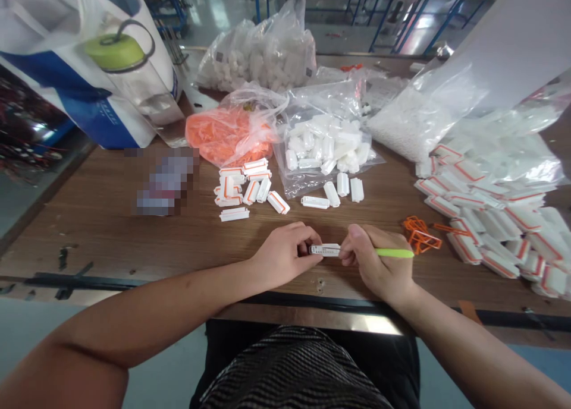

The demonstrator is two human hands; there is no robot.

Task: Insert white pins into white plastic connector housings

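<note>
My left hand (283,251) pinches one end of a small white plastic housing (328,250) with a row of slots along its side. Resting near the table's front, my right hand (379,263) is closed at the other end of the housing. From it sticks out the lime-green handle of a slim tool (395,253); the tool's tip is hidden by my fingers. Beyond my hands lie several loose white housings (315,202). To their left is a small group of white housings with orange trim (278,203). Thin orange frames (419,235) lie right of my right hand.
A large pile of orange-trimmed housings (499,219) covers the table's right side. Behind are bags of orange parts (232,132), white housings (330,141) and white granules (414,118). A green-capped bottle (138,82) leans at the left, near a blurred-out object (165,183).
</note>
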